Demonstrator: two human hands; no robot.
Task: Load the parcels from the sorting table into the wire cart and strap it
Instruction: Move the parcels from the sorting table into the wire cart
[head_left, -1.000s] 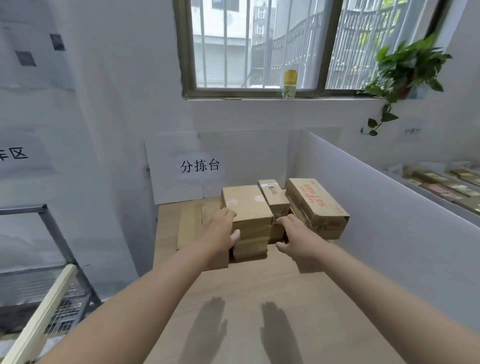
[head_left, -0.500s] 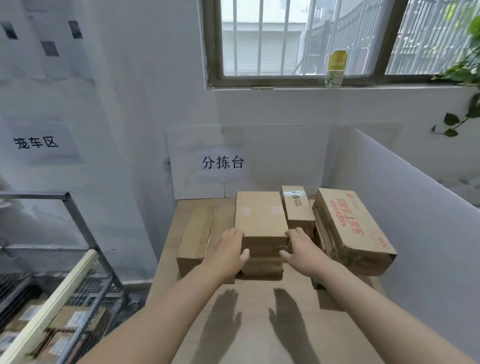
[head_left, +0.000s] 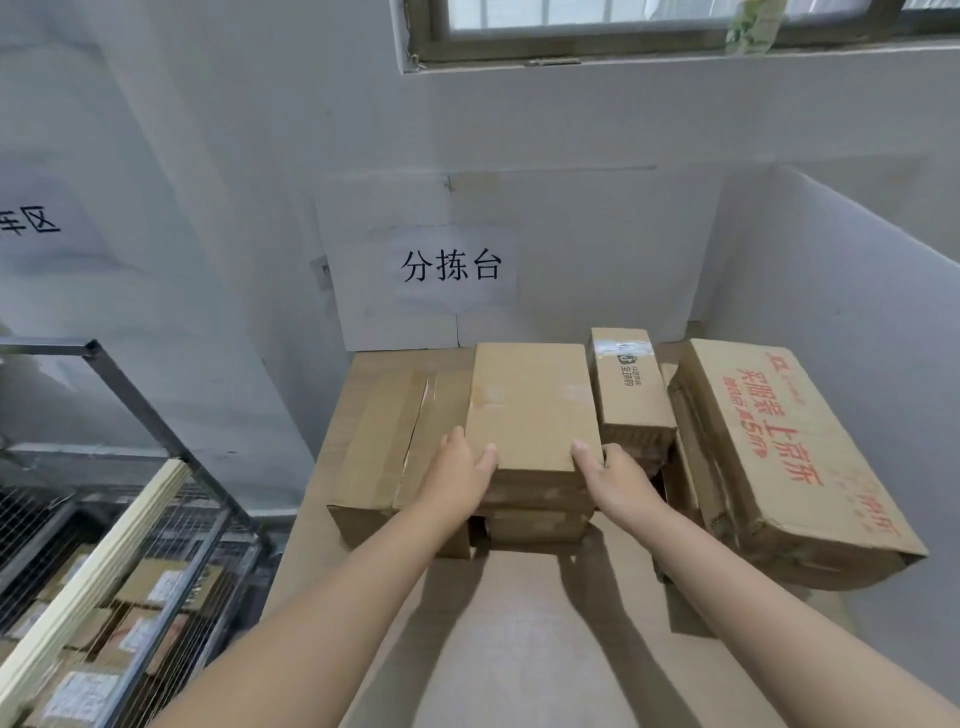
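White wall behind, paper sign (head_left: 451, 266) taped up, and below it the worktop (head_left: 519, 623), parcels packed at its far end. Centre stack: the top box (head_left: 535, 405) sits on a smaller box (head_left: 535, 525), its long axis running straight away toward the wall, short near end facing the person.

Left grip (head_left: 457, 478) is on the near left corner, thumb at the top edge, fingers down the side in the gap beside a flat box (head_left: 384, 441). Right grip (head_left: 618, 478) mirrors it on the near right corner, thumb on top, fingers wrapped round the side next to a narrow box (head_left: 628, 384). So both grips are grasping the top box, one each side, with the box dead ahead between them. It looks seated on the stack, not lifted yet; that's my read.

A big red-printed box (head_left: 779, 457) leans at the right.

Now the key bit: the cart (head_left: 156, 418) stands off the worktop's left edge and lower, parcels already inside, nearer the left arm. The carry, I'd judge, has to swing left and down, left side leading, clear of that flat box.
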